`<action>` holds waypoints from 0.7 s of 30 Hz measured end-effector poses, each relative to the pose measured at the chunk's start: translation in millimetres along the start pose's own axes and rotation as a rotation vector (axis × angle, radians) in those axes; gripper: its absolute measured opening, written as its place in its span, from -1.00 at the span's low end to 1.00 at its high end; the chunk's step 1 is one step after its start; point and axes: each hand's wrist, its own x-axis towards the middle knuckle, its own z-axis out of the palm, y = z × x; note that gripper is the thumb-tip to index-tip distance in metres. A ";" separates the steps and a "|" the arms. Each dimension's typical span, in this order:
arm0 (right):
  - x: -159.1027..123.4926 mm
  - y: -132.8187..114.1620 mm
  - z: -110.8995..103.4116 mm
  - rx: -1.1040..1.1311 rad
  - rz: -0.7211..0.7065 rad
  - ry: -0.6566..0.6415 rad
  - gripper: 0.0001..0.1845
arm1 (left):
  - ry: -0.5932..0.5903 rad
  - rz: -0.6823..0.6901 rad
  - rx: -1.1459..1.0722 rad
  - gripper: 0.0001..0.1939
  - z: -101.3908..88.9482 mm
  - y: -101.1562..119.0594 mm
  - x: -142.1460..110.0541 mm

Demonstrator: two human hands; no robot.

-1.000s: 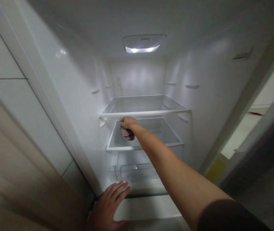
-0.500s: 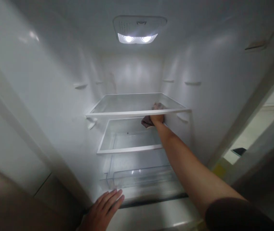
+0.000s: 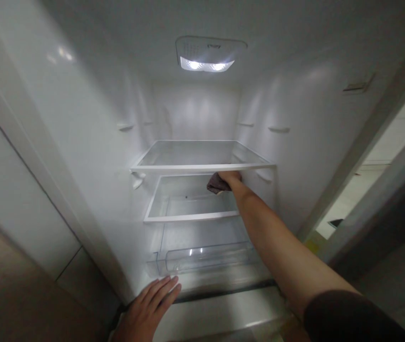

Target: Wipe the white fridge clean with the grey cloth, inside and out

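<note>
Deep inside a lit refrigerator, my right hand [image 3: 231, 176] is closed on a dark brown cloth [image 3: 217, 184]. It sits just under the white front rim of the upper glass shelf [image 3: 202, 167], above the lower glass shelf [image 3: 191, 219]; the rim hides part of the fingers. My left hand [image 3: 150, 306] lies with outstretched fingers at the lower left of the opening, near the front edge, and holds nothing. A small dark speck [image 3: 186, 197] shows on or beneath the lower shelf.
A clear plastic drawer [image 3: 209, 259] lies below the shelves. Shelf supports [image 3: 278, 129] jut from both side walls. A lamp [image 3: 207, 64] glows in the ceiling. Cabinet panels [image 3: 27, 190] stand at the left; the refrigerator door [image 3: 383, 204] is at the right.
My right hand and the cloth have dropped slightly lower under the upper shelf's rim. My left hand stays nearly in place. The view has tilted and shifted a little.
</note>
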 end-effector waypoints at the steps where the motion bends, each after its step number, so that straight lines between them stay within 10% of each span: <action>1: -2.9 -4.0 -0.2 -0.012 -0.029 -0.021 -0.54 | 0.010 0.002 0.014 0.12 -0.4 0.1 0.8; 11: -33.2 -127.7 48.2 -0.066 -0.452 -0.147 -0.52 | 0.059 0.019 0.056 0.07 -2.8 1.1 8.3; 14: -36.6 -165.2 62.6 -0.041 -0.564 -0.136 -0.53 | 0.051 0.026 0.096 -0.26 4.3 -0.5 7.1; 21: -40.3 -204.9 81.1 -0.003 -0.716 -0.073 -0.54 | 0.025 0.044 0.191 -0.41 18.4 -4.7 -4.1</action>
